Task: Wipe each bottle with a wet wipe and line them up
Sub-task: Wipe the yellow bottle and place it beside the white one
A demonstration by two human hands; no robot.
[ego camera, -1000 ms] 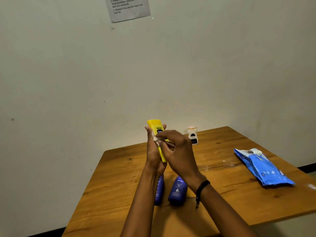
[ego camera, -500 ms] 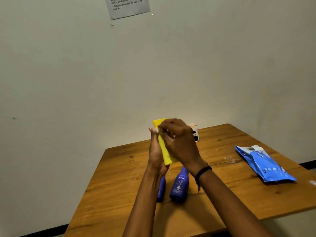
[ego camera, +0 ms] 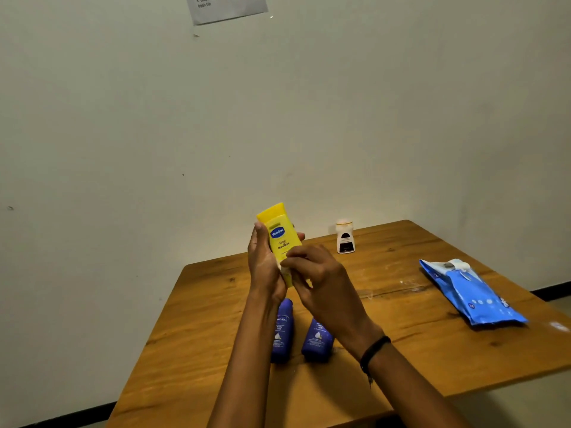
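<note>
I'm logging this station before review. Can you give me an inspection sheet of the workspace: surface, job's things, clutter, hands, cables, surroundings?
Surface: wooden table, with pale smears near its middle.
Job's things: yellow bottle held up above the table; two blue bottles side by side under the arms; small white bottle upright near the far edge; blue wipe pack lying at the right, a wipe poking out.
Clutter: nothing seen.
Hands: left hand grips the yellow bottle; right hand pinches a wet wipe, mostly hidden, against its lower part.
Cables: nothing seen.
Surroundings: plain wall, paper notice at the top, dark skirting.
</note>
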